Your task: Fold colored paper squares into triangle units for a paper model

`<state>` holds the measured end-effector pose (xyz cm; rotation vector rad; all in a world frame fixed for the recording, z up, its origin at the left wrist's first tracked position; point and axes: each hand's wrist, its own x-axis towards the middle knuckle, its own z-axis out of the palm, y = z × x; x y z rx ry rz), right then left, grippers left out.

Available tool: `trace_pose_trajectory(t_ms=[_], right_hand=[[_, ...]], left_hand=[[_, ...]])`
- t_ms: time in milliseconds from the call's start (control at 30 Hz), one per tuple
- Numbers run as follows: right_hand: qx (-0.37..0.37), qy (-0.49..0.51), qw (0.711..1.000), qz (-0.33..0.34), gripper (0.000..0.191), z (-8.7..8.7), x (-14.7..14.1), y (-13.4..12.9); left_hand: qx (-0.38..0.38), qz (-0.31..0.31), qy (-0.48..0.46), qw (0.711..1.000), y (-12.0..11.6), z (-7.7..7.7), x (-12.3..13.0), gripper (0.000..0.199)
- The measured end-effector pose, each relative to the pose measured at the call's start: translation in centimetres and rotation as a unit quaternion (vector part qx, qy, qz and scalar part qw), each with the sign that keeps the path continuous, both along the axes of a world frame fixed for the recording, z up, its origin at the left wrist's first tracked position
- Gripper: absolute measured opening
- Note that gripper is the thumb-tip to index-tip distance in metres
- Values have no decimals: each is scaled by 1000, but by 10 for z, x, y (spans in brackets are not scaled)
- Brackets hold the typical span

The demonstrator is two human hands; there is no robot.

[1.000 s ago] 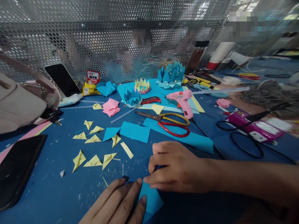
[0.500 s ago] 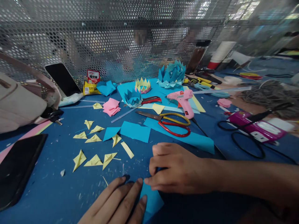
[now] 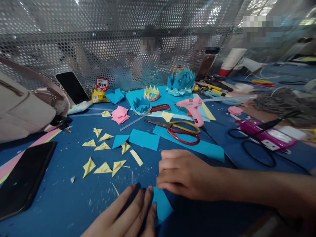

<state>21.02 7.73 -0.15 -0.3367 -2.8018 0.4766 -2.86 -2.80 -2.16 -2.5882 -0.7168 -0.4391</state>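
A small piece of blue paper [image 3: 162, 207] lies on the table in front of me, its near part covered by my fingers. My left hand [image 3: 130, 214] rests flat along its left side, fingers stretched out. Against the paper's top edge is my right hand [image 3: 177, 174], its fingers curled in; whatever may be inside them is hidden. Several folded yellow paper pieces [image 3: 103, 168] lie to the left. Beyond the hands are cut blue paper strips [image 3: 144, 140] and scissors [image 3: 182, 126] with yellow and red handles.
A pink glue gun [image 3: 194, 108] stands past the scissors. Folded paper flowers, one a large blue flower [image 3: 181, 82], sit behind. A dark phone [image 3: 27, 177] lies at left by a bag [image 3: 22, 105]. At right are a purple power strip [image 3: 269, 133] and its black cord.
My right fingers have curled in and the thumb has slipped from sight, off the paper's top corner. My left hand stays on the paper. The whole view has shifted slightly.
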Motion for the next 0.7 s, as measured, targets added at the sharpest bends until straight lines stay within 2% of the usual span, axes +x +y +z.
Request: trace_pose_trajectory(t_ms=[133, 300, 467, 600, 700], right_hand=[[-64, -31, 994, -80, 27, -4, -9, -7], [-129, -33, 986, -105, 21, 3, -12, -11], [-128, -26, 984, -124, 21, 3, -12, -15], [-115, -14, 986, -122, 17, 2, -13, -18], [-126, -10, 984, -125, 15, 3, -13, -18]], left_hand=[[-14, 17, -49, 999, 2, -1, 0, 39], [-24, 17, -37, 999, 2, -1, -5, 35], [-34, 37, -76, 996, -3, -2, -6, 34], [-51, 10, -33, 998, -2, 1, -5, 34], [-53, -1, -39, 998, -1, 7, -5, 34]])
